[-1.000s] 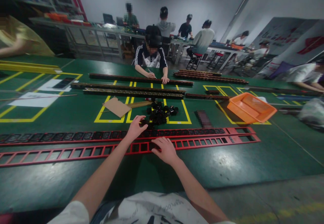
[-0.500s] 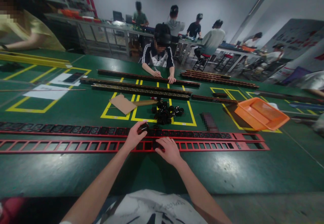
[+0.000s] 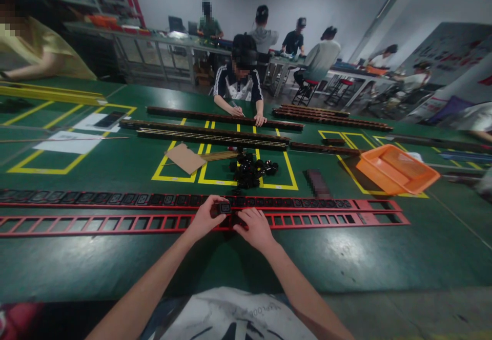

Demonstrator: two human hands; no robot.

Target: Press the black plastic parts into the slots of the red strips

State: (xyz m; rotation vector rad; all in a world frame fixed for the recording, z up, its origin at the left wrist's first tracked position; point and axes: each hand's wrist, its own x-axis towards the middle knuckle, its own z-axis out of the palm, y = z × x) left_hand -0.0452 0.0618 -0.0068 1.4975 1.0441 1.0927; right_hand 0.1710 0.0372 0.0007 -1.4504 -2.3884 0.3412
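Two long red frames lie side by side across the green table. The rear red frame [image 3: 369, 205] has black square sockets along most of its length; the front red frame [image 3: 402, 219] shows mostly open slots. My left hand [image 3: 205, 218] pinches a small black socket [image 3: 225, 207] above the frames, its face turned up. Just to the right, my right hand [image 3: 254, 227] rests over the front frame with fingers curled round something dark, too hidden to make out. A pile of black parts [image 3: 248, 171] sits behind the frames.
An orange bin [image 3: 397, 168] stands at the right. Behind the pile are a brown cardboard piece [image 3: 185, 158] and long dark rails [image 3: 215, 137]. A person [image 3: 240, 81] writes across the table. A dark purplish object [image 3: 318, 184] lies right of the pile.
My left hand has come down and slightly right with the black socket, whose face now shows. My right hand has barely moved.
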